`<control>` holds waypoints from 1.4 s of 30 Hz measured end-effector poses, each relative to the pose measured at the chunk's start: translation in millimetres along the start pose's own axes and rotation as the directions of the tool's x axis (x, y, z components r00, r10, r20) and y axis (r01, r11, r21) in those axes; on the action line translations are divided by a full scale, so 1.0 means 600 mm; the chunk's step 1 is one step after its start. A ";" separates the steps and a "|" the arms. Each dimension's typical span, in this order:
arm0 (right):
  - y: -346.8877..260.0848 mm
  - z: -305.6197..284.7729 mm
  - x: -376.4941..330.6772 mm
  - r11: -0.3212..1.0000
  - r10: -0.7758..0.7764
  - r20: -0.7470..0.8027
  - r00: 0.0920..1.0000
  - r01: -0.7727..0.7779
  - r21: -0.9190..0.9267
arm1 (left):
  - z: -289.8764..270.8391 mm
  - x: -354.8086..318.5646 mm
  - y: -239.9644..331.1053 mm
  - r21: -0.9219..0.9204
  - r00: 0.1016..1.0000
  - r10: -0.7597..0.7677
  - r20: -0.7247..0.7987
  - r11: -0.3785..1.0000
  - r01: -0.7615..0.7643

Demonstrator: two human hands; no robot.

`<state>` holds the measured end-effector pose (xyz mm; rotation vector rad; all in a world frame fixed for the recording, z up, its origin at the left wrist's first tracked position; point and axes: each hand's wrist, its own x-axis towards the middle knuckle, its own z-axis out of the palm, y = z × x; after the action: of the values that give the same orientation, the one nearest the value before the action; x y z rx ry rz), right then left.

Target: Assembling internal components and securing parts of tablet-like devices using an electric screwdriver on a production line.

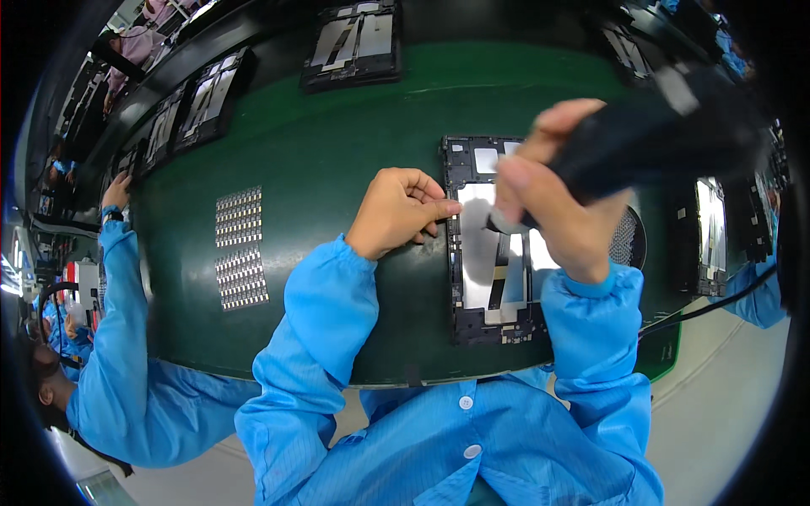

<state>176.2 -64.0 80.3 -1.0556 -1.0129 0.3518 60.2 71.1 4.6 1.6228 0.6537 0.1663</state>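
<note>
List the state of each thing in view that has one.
Left hand: fingers curled, thumb at left edge of near device frame
Right hand: closed on dark tool
Dark tool: held over near device frame; blurred, on or off unclear
Near device frame: uncovered, lying flat, partly hidden
Top-centre device frame: uncovered, lying flat
Component sheets: lying flat

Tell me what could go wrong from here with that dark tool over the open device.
The right grip holds a dark tool over the open device; a slip might scratch its silver panel. The left grip is at the device's left edge, close to the tool's tip, so its thumb could get jabbed. The round mesh piece appears beside the right sleeve, which might knock it.
</note>
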 end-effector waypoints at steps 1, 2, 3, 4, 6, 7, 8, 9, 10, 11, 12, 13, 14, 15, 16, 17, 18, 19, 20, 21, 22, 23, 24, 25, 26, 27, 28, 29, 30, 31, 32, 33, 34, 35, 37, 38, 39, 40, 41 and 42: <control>0.007 0.007 0.010 0.995 -0.016 0.066 0.998 0.023 -0.097 | -0.002 0.003 0.003 -0.037 0.994 -0.106 0.033 0.994 0.107; 0.020 0.016 0.015 0.999 -0.022 0.060 0.998 0.024 -0.032 | -0.003 0.005 0.005 -0.037 0.994 -0.097 0.058 0.994 0.099; 0.034 0.021 0.018 0.999 -0.020 0.067 0.998 0.022 -0.032 | -0.005 0.006 0.004 -0.043 0.994 -0.097 0.054 0.994 0.099; 0.046 0.025 0.021 0.999 -0.038 0.085 0.996 0.041 -0.032 | -0.006 0.006 0.002 -0.050 0.992 -0.100 0.074 0.993 0.104; 0.062 0.029 0.022 0.998 -0.047 0.105 0.993 0.051 -0.035 | -0.009 0.009 -0.002 -0.067 0.990 -0.105 0.095 0.992 0.111; 0.064 0.030 0.022 0.998 -0.040 0.111 0.993 0.045 -0.039 | -0.010 0.012 -0.001 -0.070 0.988 -0.108 0.114 0.991 0.117; 0.066 0.031 0.022 0.998 -0.018 0.106 0.994 0.024 -0.053 | -0.010 0.013 -0.001 -0.073 0.985 -0.112 0.133 0.990 0.123; 0.067 0.032 0.021 0.998 0.001 0.099 0.995 0.006 -0.062 | -0.011 0.012 0.000 -0.079 0.985 -0.113 0.132 0.989 0.124; 0.069 0.034 0.021 0.998 0.004 0.103 0.995 0.002 -0.063 | -0.011 0.011 0.001 -0.063 0.985 -0.116 0.126 0.990 0.125; 0.072 0.035 0.021 0.998 -0.001 0.111 0.994 0.008 -0.055 | -0.011 0.010 0.001 -0.047 0.986 -0.119 0.120 0.991 0.125; 0.074 0.036 0.022 0.999 -0.009 0.118 0.993 0.015 -0.047 | -0.011 0.010 0.001 -0.050 0.986 -0.118 0.120 0.991 0.125; 0.076 0.037 0.022 0.999 -0.008 0.121 0.993 0.014 -0.049 | -0.011 0.010 0.002 -0.046 0.986 -0.120 0.117 0.991 0.127; 0.077 0.037 0.022 0.998 -0.021 0.124 0.992 0.027 -0.053 | -0.011 0.010 0.001 -0.041 0.986 -0.123 0.114 0.991 0.128; 0.078 0.036 0.022 0.998 -0.033 0.125 0.992 0.040 -0.057 | -0.011 0.011 0.001 -0.044 0.986 -0.122 0.116 0.991 0.128; 0.078 0.036 0.022 0.997 -0.032 0.126 0.991 0.039 -0.060 | -0.011 0.013 0.000 -0.046 0.985 -0.120 0.121 0.991 0.126; 0.077 0.036 0.022 0.997 -0.026 0.122 0.992 0.034 -0.062 | -0.010 0.013 -0.001 -0.048 0.985 -0.118 0.127 0.991 0.125; 0.076 0.037 0.022 0.998 -0.020 0.117 0.993 0.028 -0.064 | -0.011 0.014 -0.001 -0.049 0.985 -0.117 0.127 0.991 0.124; 0.077 0.038 0.022 0.998 -0.020 0.117 0.993 0.028 -0.065 | -0.011 0.013 0.000 -0.044 0.985 -0.121 0.125 0.991 0.127; 0.079 0.038 0.021 0.998 -0.016 0.117 0.993 0.023 -0.057 | -0.011 0.013 0.000 -0.039 0.985 -0.124 0.123 0.991 0.130; 0.079 0.039 0.021 0.999 -0.014 0.118 0.993 0.019 -0.047 | -0.012 0.013 0.000 -0.040 0.985 -0.123 0.122 0.991 0.129; 0.079 0.040 0.021 0.999 -0.014 0.119 0.993 0.020 -0.047 | -0.012 0.013 -0.002 -0.043 0.985 -0.125 0.121 0.990 0.131; 0.080 0.041 0.020 0.999 -0.005 0.121 0.993 0.010 -0.035 | -0.013 0.013 -0.003 -0.045 0.985 -0.127 0.120 0.990 0.133; 0.080 0.042 0.020 1.000 0.004 0.124 0.992 -0.001 -0.023 | -0.013 0.013 -0.004 -0.046 0.985 -0.126 0.120 0.990 0.132; 0.079 0.042 0.020 1.000 0.003 0.125 0.992 0.000 -0.024 | -0.013 0.014 -0.004 -0.038 0.985 -0.125 0.120 0.991 0.130; 0.078 0.044 0.019 1.000 0.022 0.122 0.992 -0.020 -0.019 | -0.013 0.014 -0.005 -0.031 0.985 -0.124 0.120 0.991 0.128; 0.076 0.044 0.019 0.999 0.041 0.119 0.992 -0.040 -0.012 | -0.013 0.015 -0.006 -0.030 0.985 -0.124 0.119 0.991 0.128; 0.076 0.045 0.019 0.999 0.040 0.118 0.992 -0.039 -0.011 | -0.012 0.014 -0.007 -0.049 0.987 -0.116 0.113 0.991 0.122; 0.076 0.046 0.019 0.999 0.033 0.134 0.990 -0.031 -0.016 | -0.013 0.015 -0.007 -0.067 0.988 -0.109 0.106 0.991 0.116; 0.076 0.047 0.018 0.999 0.026 0.145 0.989 -0.023 -0.024 | -0.013 0.015 -0.007 -0.064 0.988 -0.110 0.111 0.991 0.117; 0.075 0.048 0.016 0.999 0.027 0.139 0.990 -0.024 -0.025 | -0.013 0.017 -0.006 -0.049 0.988 -0.106 0.111 0.993 0.112; 0.074 0.049 0.014 0.997 0.027 0.158 0.987 -0.015 -0.072 | -0.013 0.018 -0.005 -0.035 0.989 -0.101 0.111 0.994 0.106; 0.073 0.050 0.012 0.993 0.027 0.181 0.983 -0.006 -0.117 | -0.013 0.016 -0.001 -0.032 0.988 -0.102 0.114 0.994 0.106; 0.075 0.053 0.011 0.995 -0.032 0.182 0.983 0.049 -0.092 | -0.013 0.013 0.007 -0.026 0.991 -0.086 0.104 0.996 0.089; 0.075 0.053 0.009 0.994 -0.034 0.175 0.984 0.051 -0.094 | -0.012 0.011 0.013 -0.020 0.993 -0.068 0.095 0.997 0.071; 0.075 0.052 0.005 0.996 -0.045 0.154 0.987 0.055 -0.063 | -0.011 0.014 0.004 -0.019 0.993 -0.071 0.098 0.997 0.074; 0.076 0.053 0.004 0.996 -0.052 0.144 0.988 0.062 -0.067 | -0.009 0.016 0.000 -0.023 0.992 -0.077 0.098 0.997 0.079; 0.081 0.054 0.004 0.995 -0.022 0.119 0.993 0.033 -0.091 | -0.009 0.017 -0.001 -0.013 0.992 -0.072 0.107 0.997 0.074; 0.082 0.053 0.004 0.994 0.007 0.092 0.996 0.003 -0.114 | -0.009 0.017 -0.001 -0.015 0.990 -0.091 0.112 0.996 0.093; 0.077 0.049 0.004 0.993 -0.001 0.078 0.997 0.011 -0.119 | -0.009 0.017 -0.003 -0.016 0.987 -0.110 0.119 0.994 0.112; 0.065 0.043 0.005 0.999 0.040 0.031 0.999 -0.039 -0.035 | -0.008 0.020 -0.004 0.019 0.984 -0.118 0.135 0.993 0.116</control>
<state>164.6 -28.4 51.8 -1.1047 -1.0311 0.3857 67.3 81.4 0.2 1.5857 0.6436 -0.0340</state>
